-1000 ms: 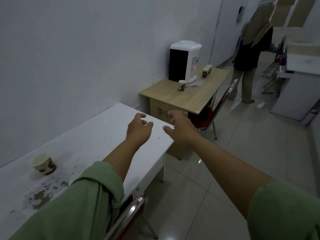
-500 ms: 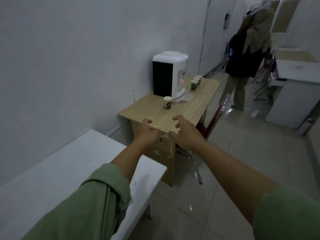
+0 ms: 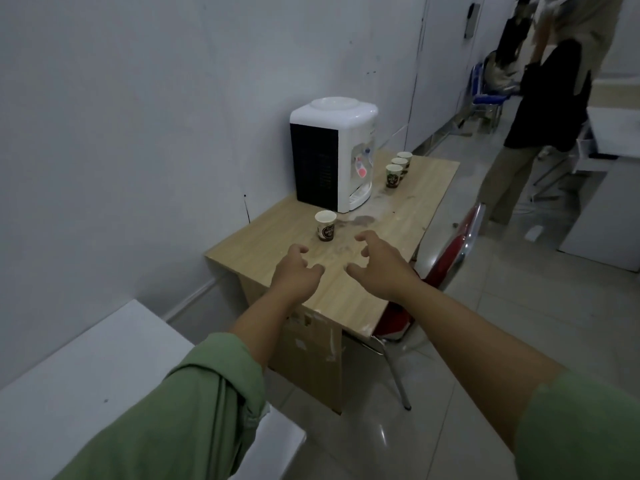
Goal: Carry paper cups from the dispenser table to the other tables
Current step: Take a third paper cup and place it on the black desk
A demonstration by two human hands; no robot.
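A white and black water dispenser [image 3: 332, 152] stands at the back of a wooden table [image 3: 412, 216] against the wall. One paper cup [image 3: 325, 225] with a dark logo stands alone in front of the dispenser. Three more paper cups [image 3: 398, 168] form a row to the dispenser's right. My left hand [image 3: 294, 273] hovers over the near part of the table, fingers spread, a short way in front of the lone cup. My right hand [image 3: 379, 265] is beside it, also empty with curled, parted fingers.
A white table [image 3: 104, 368] lies at the lower left. A red chair with chrome legs [image 3: 446, 258] is pushed against the wooden table's right side. A person in dark top [image 3: 540, 109] stands on the tiled floor at the right, near white cabinets [image 3: 606, 216].
I have moved from the white table toward the wooden table. Both hands now reach over its near edge, closer to the lone cup. The cup on the white table has left the view.
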